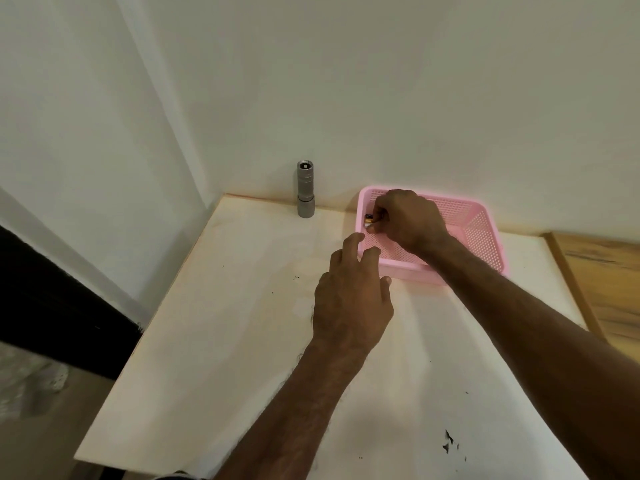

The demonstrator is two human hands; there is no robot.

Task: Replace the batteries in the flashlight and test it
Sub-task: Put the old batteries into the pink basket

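Observation:
A grey metal flashlight (305, 188) stands upright on its head against the back wall, at the far edge of the table. To its right sits a pink mesh basket (481, 230). My right hand (408, 220) reaches into the basket's left end and pinches a battery (369, 220) with its fingertips. My left hand (349, 296) hovers over the table with fingers spread, its fingertips touching the basket's near left corner. Most of the battery is hidden by my fingers.
The pale table (225, 323) has a left edge dropping to the floor and a few dark marks near the front right. A wooden board (606, 282) adjoins it on the right. White walls close the back and left.

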